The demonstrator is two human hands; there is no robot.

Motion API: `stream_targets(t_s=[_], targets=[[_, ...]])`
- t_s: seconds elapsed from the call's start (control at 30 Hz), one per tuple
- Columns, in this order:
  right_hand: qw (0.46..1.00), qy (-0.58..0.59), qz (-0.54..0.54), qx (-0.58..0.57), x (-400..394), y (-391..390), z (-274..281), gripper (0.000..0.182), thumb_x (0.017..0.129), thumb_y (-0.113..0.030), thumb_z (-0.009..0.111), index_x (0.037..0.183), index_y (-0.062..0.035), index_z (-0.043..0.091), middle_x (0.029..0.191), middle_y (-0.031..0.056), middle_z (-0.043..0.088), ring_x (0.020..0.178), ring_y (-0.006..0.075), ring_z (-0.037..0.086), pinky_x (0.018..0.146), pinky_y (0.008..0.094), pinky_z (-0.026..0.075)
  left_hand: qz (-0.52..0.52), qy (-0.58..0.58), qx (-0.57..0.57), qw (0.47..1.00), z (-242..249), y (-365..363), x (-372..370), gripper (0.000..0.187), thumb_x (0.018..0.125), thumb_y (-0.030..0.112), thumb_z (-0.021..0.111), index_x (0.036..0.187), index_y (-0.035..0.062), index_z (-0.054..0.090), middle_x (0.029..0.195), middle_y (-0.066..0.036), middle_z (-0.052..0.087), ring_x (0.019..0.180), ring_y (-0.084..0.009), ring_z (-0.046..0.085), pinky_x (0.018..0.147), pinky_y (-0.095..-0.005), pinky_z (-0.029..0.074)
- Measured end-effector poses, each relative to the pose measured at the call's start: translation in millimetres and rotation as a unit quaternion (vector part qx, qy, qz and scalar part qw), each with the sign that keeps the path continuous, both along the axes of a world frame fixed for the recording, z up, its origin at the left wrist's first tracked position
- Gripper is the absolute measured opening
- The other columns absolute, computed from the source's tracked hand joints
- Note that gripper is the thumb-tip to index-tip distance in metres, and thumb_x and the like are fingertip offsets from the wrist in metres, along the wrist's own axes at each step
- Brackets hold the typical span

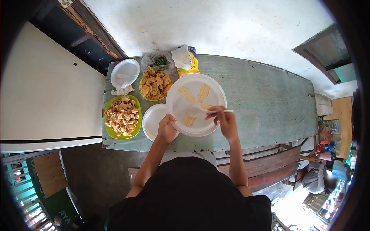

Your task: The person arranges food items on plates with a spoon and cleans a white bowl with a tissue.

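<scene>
My left hand (167, 129) grips the lower left rim of a white plate (214, 89), with the thumb over its edge. On the plate lie several flat yellowish ridged patches (203, 93), spread like petals around the middle. Above the plate, my right hand (225, 120) pinches a white plastic spoon (228, 111). Its handle points right and its bowl end is over the plate's centre, pale and hard to make out. My right fingers partly cover one patch. A second white plate (151, 120) lies to the left, partly hidden by my left hand and the first plate.
On the green table (266, 104) stand a green plate of folded fried pieces (122, 117), a bowl of fritters (155, 85), a white bowl (125, 69) with a spoon, a bag of green leaves (160, 61) and a yellow packet (189, 59). A bench (269, 163) and a person (317, 179) are to the right.
</scene>
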State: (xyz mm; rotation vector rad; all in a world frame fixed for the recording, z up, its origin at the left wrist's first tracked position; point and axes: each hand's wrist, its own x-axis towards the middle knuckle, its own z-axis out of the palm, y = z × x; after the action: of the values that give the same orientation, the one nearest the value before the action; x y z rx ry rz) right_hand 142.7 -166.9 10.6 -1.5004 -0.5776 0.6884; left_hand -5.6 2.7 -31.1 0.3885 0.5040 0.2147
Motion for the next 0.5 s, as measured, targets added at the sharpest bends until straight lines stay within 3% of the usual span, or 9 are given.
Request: stream_targets(t_s=[0.03, 0.1, 0.27, 0.37, 0.43, 0.5], targets=[[1.0, 0.0, 0.002, 0.0, 3.6, -0.5, -0.3, 0.034, 0.098, -0.023, 0.039, 0.097, 0.0037, 0.061, 0.086, 0.0106, 0.066, 0.074, 0.0123, 0.064, 0.055, 0.0219, 0.042, 0.008, 0.004, -0.007, 1.0, 5.5, 0.2, 1.1, 0.046, 0.075, 0.009, 0.042, 0.12, -0.0011, 0.044, 0.121, -0.011, 0.051, 0.114, -0.0256, 0.047, 0.097, -0.0404, 0.037], [0.993, -0.024, -0.109, 0.03, 9.3, -1.6, 2.5, 0.036, 0.098, -0.023, 0.039, 0.096, 0.0056, 0.059, 0.084, 0.0115, 0.065, 0.074, 0.0165, 0.065, 0.053, 0.0226, 0.041, 0.01, -0.007, -0.023, 1.0, 10.6, 1.6, 1.3, 0.048, 0.076, 0.009, 0.042, 0.123, -0.0007, 0.042, 0.123, -0.011, 0.05, 0.115, -0.0255, 0.047, 0.098, -0.0405, 0.037], [0.987, 0.009, -0.149, 0.053, 15.5, -8.4, 6.9, 0.036, 0.098, -0.025, 0.04, 0.099, 0.005, 0.058, 0.085, 0.0124, 0.065, 0.072, 0.0169, 0.065, 0.052, 0.023, 0.04, -0.007, -0.022, 0.005, 1.0, -1.7, 2.9, -0.5, 0.055, 0.077, 0.011, 0.042, 0.13, 0.001, 0.036, 0.128, -0.01, 0.047, 0.117, -0.0252, 0.046, 0.1, -0.0409, 0.036], [0.98, 0.019, -0.189, 0.058, 13.7, -10.6, 3.3, 0.039, 0.098, -0.028, 0.04, 0.096, 0.0055, 0.061, 0.086, 0.011, 0.065, 0.078, 0.0158, 0.064, 0.058, 0.0232, 0.042, 0.003, 0.01, 0.0, 1.0, 3.1, 1.0, 5.3, 0.052, 0.08, 0.012, 0.042, 0.131, 0.0019, 0.035, 0.129, -0.01, 0.046, 0.118, -0.0245, 0.045, 0.101, -0.0403, 0.035], [0.975, -0.039, -0.211, 0.052, 7.8, -8.6, -2.8, 0.039, 0.098, -0.028, 0.04, 0.096, 0.0042, 0.061, 0.085, 0.0093, 0.065, 0.084, 0.0143, 0.062, 0.065, 0.024, 0.042, 0.056, 0.023, -0.032, 0.998, 11.6, -2.3, 11.0, 0.048, 0.084, 0.014, 0.042, 0.13, 0.0014, 0.036, 0.129, -0.009, 0.046, 0.119, -0.0235, 0.045, 0.101, -0.0388, 0.036], [0.973, -0.001, -0.215, 0.079, -2.4, -0.5, -3.3, 0.039, 0.098, -0.029, 0.04, 0.097, 0.0037, 0.062, 0.086, 0.0088, 0.065, 0.085, 0.0134, 0.061, 0.069, 0.0242, 0.041, 0.058, 0.009, -0.049, 0.997, 11.7, -3.9, 12.4, 0.045, 0.086, 0.014, 0.042, 0.129, 0.0015, 0.037, 0.128, -0.009, 0.047, 0.119, -0.023, 0.044, 0.101, -0.0384, 0.035]])
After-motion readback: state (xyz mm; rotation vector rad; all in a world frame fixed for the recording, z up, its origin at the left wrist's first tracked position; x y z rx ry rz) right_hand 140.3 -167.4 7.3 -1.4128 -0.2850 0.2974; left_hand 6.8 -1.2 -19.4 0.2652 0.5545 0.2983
